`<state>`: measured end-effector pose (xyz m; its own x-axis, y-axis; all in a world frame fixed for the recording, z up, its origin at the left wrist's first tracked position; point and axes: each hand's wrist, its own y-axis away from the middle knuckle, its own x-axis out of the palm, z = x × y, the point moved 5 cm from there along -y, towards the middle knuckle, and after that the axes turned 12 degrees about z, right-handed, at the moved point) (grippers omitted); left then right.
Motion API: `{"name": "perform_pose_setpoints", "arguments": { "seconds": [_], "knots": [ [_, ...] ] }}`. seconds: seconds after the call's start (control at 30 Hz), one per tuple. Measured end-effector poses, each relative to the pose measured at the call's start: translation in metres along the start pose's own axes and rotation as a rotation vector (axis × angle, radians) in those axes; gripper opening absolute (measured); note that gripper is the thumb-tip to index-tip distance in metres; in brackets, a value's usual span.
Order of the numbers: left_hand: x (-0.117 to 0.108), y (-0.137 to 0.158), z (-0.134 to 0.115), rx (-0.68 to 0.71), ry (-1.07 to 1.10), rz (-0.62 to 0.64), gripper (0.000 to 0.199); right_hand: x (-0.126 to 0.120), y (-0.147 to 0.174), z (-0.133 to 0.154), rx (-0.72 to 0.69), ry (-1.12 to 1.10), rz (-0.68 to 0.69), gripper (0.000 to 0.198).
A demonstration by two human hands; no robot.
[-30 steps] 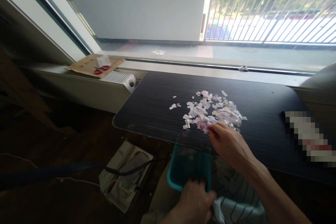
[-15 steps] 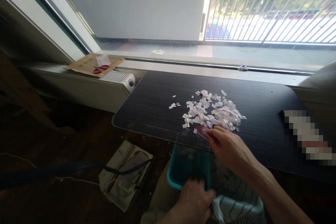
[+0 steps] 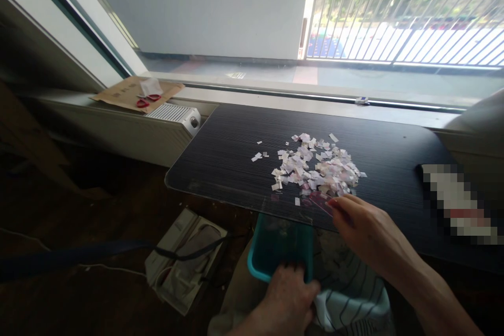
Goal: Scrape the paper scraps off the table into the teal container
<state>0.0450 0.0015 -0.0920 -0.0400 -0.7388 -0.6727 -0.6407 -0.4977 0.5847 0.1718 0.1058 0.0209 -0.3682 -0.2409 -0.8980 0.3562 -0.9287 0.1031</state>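
A loose heap of small white and pale pink paper scraps [image 3: 334, 170] lies on the dark wood-grain table [image 3: 220, 142]. Pinched in my right hand [image 3: 362, 223] is a thin, see-through pink flat piece [image 3: 321, 202], held low over the tabletop at the heap's near side. I cannot tell what kind of thing it is. Below the table's front edge, my left hand [image 3: 289, 291] grips the near rim of a teal plastic bin [image 3: 252, 262]. The bin's mouth faces up under the edge, and its inside is dark. A single scrap [image 3: 297, 201] lies just left of the pink piece.
Red-handled scissors [image 3: 147, 100] rest on a brown envelope [image 3: 118, 93] on the sill at left, above a white radiator [image 3: 177, 115]. An opened pale case [image 3: 185, 262] sits on the floor. Striped cloth in a light-blue container [image 3: 354, 304] is by my lap. A blurred-out object [image 3: 457, 202] lies at right.
My right hand has moved a little to the right with the pink piece, leaving one scrap apart on the table. My left hand still holds the bin. The view has shifted slightly.
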Motion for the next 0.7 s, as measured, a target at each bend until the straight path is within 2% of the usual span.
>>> {"name": "perform_pose_setpoints", "arguments": {
  "seconds": [0.13,0.27,0.47,0.57,0.7],
  "knots": [
    [-0.001,0.001,-0.001,0.008,0.001,-0.006,0.023,0.004,-0.004,0.002,-0.024,-0.038,0.057,0.023],
    [0.001,0.001,0.0,0.005,-0.001,-0.013,0.022,0.004,-0.008,0.002,0.012,-0.013,0.03,0.023],
    [0.003,-0.001,0.001,-0.006,-0.004,-0.021,0.021,0.006,-0.013,0.006,-0.004,-0.029,0.084,0.024],
    [0.003,-0.001,0.001,-0.005,-0.003,-0.023,0.022,0.003,-0.011,0.007,0.003,-0.017,0.045,0.024],
    [0.002,0.001,0.001,-0.006,-0.001,-0.029,0.021,0.003,-0.003,0.006,0.001,-0.037,0.077,0.025]
  ]
}}
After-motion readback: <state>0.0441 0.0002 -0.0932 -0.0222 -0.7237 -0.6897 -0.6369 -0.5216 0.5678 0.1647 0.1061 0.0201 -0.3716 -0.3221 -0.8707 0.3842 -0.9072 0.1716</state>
